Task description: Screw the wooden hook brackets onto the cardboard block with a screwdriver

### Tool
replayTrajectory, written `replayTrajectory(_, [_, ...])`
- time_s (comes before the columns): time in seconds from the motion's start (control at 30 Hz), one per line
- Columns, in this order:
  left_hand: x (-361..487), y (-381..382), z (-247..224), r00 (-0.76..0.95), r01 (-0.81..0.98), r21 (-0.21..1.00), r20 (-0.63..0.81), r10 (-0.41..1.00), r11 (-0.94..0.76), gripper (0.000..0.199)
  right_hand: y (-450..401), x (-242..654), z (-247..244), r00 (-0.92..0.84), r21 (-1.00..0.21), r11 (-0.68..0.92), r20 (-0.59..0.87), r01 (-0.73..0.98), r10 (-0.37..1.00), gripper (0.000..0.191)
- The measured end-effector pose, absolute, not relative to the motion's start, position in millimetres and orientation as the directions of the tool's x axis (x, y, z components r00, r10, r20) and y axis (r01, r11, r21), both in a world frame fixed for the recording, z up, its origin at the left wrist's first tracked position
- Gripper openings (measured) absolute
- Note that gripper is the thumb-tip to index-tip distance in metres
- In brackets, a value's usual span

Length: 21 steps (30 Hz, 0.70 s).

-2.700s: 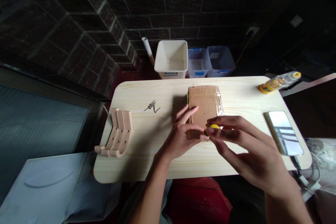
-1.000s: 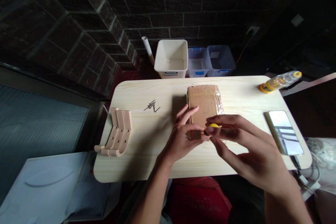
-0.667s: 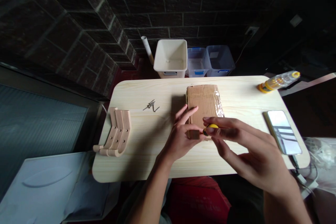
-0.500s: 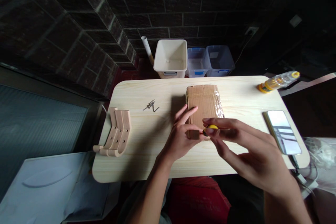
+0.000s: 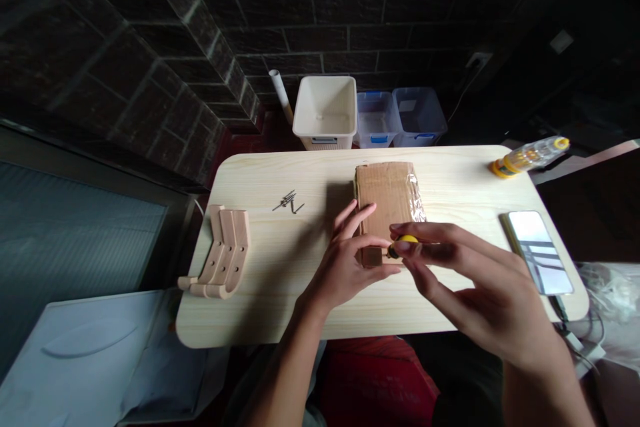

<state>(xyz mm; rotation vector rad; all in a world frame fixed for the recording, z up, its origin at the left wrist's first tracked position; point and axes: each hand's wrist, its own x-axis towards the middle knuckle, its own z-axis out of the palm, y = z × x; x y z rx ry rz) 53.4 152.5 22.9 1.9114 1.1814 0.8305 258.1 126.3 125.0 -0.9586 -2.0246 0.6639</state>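
Just below ctr of frame, I saw the L hand (image 5: 343, 268) w/ thumb & index around a small wooden block (image 5: 371, 257), other fingers (image 5: 363, 215) on the cardboard box (image 5: 390, 187). Right of ctr, the R hand (image 5: 483, 290) held a yellow-ended tool (image 5: 407, 239) in its fingers, by the block; cdn't tell abt contact. Screws (image 5: 287, 201) lay left of ctr on the tabletop (image 5: 300, 173).

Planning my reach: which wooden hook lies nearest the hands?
The rightmost hook, nearest the left hand; the other two hooks lie farther left.
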Motion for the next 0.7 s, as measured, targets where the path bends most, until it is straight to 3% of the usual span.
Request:
replayTrajectory(0.43, [56.4, 148.6, 21.5, 0.361, 0.465, 0.828, 0.147, 0.921, -0.314, 0.021, 127.1, 256.4, 126.7, -0.414, -0.72, 0.569, 0.413, 0.398, 0.812, 0.039])
replayTrajectory(0.7, [56.0, 147.6, 23.0, 0.373, 0.403, 0.839, 0.215, 0.902, -0.367, 0.045, 126.9, 257.7, 125.3, -0.407, -0.707, 0.574, 0.421, 0.412, 0.811, 0.037])
